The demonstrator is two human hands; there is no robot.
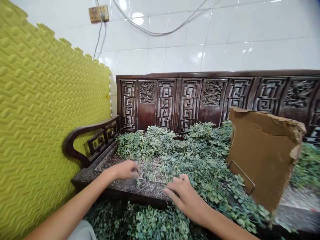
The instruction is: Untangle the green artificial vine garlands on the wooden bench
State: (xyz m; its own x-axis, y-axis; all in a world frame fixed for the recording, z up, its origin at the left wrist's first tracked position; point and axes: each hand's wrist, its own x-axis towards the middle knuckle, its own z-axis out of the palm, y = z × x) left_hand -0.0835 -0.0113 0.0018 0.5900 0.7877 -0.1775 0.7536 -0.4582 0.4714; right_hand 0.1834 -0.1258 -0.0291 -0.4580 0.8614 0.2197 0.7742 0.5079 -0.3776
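Observation:
My left hand (128, 169) hovers over the front left of the wooden bench seat (147, 190), its fingers curled down and partly blurred. A thin green sprig (139, 182) shows just below those fingertips; whether they grip it is hard to see. To the right, my right hand (183, 198) is above the seat's front edge, thumb apart from the bent fingers, with nothing visible between them. It is close to a spread heap of artificial leafy stems (200, 170) that covers much of the seat. More artificial greenery (160, 223) lies below the front edge.
A torn cardboard piece (265, 156) with a bent metal wire (242, 175) stands among the greenery at right. The carved backrest (145, 116) runs along the tiled wall. At left are a curved armrest (90, 140), a yellow foam mat (50, 110) and, higher up, a socket (99, 14).

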